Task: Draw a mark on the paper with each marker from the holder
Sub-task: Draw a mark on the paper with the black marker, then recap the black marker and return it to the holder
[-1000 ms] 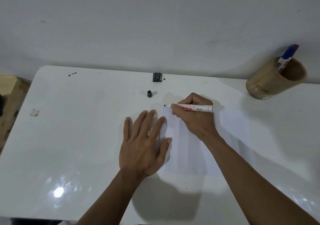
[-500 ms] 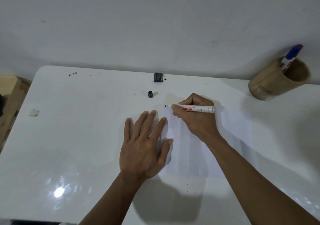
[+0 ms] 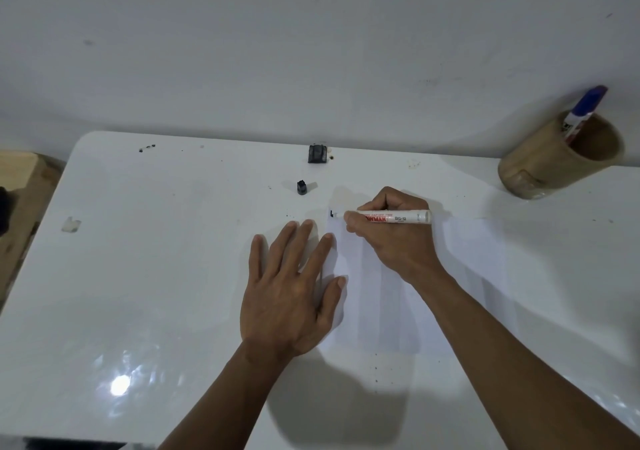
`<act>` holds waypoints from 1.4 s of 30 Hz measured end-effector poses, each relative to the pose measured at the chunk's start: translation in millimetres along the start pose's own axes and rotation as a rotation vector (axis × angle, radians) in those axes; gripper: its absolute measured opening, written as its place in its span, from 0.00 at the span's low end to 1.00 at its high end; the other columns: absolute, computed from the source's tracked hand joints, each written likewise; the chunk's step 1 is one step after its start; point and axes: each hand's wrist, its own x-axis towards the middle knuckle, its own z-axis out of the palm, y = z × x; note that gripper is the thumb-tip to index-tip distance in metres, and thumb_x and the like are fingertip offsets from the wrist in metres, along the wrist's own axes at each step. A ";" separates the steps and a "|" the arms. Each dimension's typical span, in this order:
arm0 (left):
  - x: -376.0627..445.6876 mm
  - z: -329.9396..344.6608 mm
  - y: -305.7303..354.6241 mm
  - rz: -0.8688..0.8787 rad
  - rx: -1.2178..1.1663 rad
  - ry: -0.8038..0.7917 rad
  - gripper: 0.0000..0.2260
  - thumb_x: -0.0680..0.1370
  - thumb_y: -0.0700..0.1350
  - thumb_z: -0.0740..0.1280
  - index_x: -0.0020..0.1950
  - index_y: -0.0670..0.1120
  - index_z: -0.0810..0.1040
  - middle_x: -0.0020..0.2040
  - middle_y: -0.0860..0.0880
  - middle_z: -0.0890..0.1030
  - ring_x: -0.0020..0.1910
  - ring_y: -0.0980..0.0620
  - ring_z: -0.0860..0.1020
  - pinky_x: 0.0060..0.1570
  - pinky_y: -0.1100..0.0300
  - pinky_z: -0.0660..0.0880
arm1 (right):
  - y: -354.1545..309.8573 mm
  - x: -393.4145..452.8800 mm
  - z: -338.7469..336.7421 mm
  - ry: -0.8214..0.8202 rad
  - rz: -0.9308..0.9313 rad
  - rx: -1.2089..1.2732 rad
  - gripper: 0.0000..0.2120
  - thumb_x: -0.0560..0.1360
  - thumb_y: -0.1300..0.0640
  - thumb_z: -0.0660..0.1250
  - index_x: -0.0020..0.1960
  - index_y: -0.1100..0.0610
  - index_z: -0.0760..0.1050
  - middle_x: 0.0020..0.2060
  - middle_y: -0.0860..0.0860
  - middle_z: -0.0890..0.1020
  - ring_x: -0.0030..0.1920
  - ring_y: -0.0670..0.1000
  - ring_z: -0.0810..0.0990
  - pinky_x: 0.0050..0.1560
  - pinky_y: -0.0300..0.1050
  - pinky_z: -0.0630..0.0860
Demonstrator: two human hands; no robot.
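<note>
White marker (image 3: 388, 216) "BG-12" | right hand (image 3: 398, 238) fingers clamped on it; left hand (image 3: 291, 290) fingers apart

Inside the tilted wooden cylindrical holder (image 3: 540, 159), the blue-capped white marker's (image 3: 585, 108) lower barrel is hidden. Left of that holder, the white marker's (image 3: 388, 216) small barrel print stays partly unreadable.

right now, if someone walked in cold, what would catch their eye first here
The right hand holds a white marker with its black tip on the paper's top left corner, where a small black mark shows. The left hand lies flat on the paper's left edge. Far right, a wooden holder keeps a blue-capped marker.
</note>
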 end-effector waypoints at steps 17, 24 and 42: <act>-1.1 -5.8 0.7 -0.007 -0.071 -0.005 0.26 0.80 0.63 0.55 0.76 0.55 0.67 0.78 0.49 0.66 0.79 0.48 0.59 0.76 0.38 0.56 | -42.4 -0.5 -17.0 0.045 0.229 0.481 0.11 0.73 0.69 0.75 0.41 0.55 0.79 0.39 0.55 0.85 0.43 0.56 0.87 0.44 0.46 0.83; 17.9 -33.7 3.3 -0.299 -0.441 0.117 0.24 0.80 0.57 0.60 0.73 0.49 0.67 0.71 0.49 0.73 0.71 0.48 0.70 0.72 0.47 0.64 | -80.9 -31.5 -39.1 0.044 0.211 0.552 0.12 0.71 0.73 0.74 0.41 0.57 0.80 0.46 0.55 0.86 0.49 0.57 0.85 0.42 0.43 0.82; 67.4 -97.4 15.7 -0.665 -1.154 0.009 0.05 0.77 0.45 0.70 0.47 0.47 0.85 0.43 0.50 0.85 0.45 0.49 0.81 0.47 0.56 0.76 | -117.8 -79.6 -35.3 0.141 0.248 0.459 0.06 0.73 0.64 0.77 0.47 0.59 0.81 0.36 0.51 0.87 0.41 0.53 0.88 0.38 0.43 0.83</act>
